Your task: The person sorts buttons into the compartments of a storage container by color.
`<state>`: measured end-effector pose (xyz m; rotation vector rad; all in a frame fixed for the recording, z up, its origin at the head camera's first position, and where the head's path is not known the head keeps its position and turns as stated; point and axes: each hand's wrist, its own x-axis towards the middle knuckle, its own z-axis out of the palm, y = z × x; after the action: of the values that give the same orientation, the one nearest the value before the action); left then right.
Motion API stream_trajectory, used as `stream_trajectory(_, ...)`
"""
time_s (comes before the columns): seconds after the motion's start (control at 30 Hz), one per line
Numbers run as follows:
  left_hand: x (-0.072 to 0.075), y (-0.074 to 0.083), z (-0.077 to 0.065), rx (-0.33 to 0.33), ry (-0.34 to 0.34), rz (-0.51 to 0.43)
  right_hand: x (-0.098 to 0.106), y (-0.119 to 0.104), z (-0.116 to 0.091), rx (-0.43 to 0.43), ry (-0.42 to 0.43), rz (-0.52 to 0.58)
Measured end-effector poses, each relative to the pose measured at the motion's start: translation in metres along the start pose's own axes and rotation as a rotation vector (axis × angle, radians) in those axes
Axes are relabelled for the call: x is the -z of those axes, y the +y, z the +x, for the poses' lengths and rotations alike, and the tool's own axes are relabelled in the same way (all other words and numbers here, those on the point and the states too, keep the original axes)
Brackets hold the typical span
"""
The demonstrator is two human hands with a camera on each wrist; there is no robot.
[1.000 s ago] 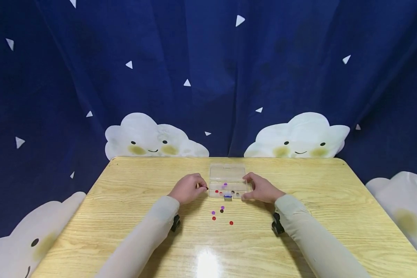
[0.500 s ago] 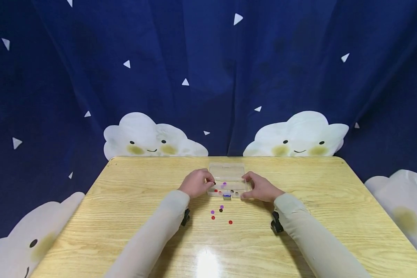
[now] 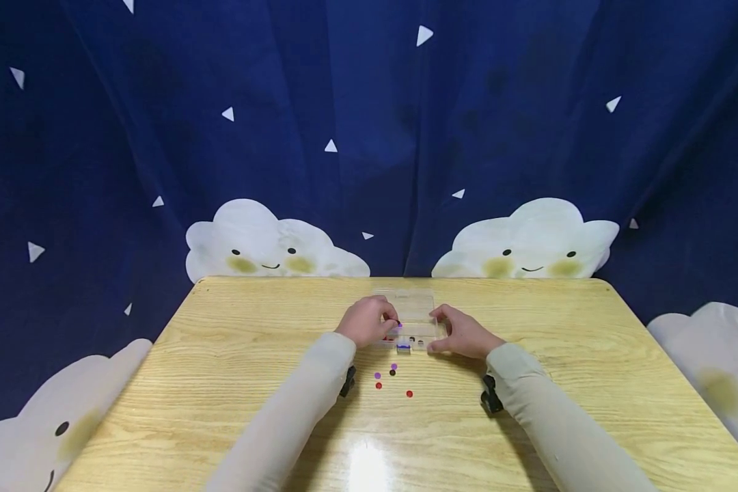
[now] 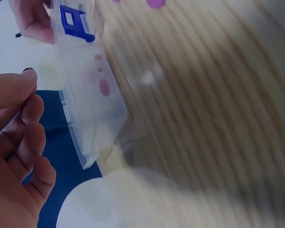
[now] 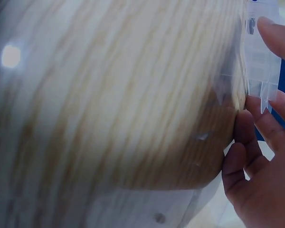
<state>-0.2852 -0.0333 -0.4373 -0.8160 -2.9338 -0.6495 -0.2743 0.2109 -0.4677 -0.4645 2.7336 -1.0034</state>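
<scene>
A clear plastic box (image 3: 429,329) lies on the table with its lid (image 3: 415,304) raised at the back and a blue latch (image 4: 76,23) at the front. My left hand (image 3: 367,321) is over the box's left part, thumb and index finger pinching a small dark disc (image 4: 28,70). My right hand (image 3: 464,333) grips the box's right end between thumb and fingers. Inside are several small discs; a dark disc (image 3: 413,339) shows in the front section, and red discs (image 4: 103,87) blur through the wall. The left hand hides some of the contents.
In front of the box several loose discs lie on the wooden table (image 3: 252,383): a purple disc (image 3: 378,376), another purple disc (image 3: 394,367), a dark disc (image 3: 393,373), a red disc (image 3: 378,386) and another red disc (image 3: 409,393). A blue curtain (image 3: 369,137) hangs behind.
My left hand has moved right, from beside the box's left end to over it, still pinching the dark disc. The right hand keeps its grip in the same place.
</scene>
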Motion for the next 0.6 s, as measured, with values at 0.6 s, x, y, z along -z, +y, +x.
stream_trajectory(0.6,-0.018,0.028,0.016,-0.089,-0.009,0.087,0.000,0.003,-0.001,0.012,-0.007,0.004)
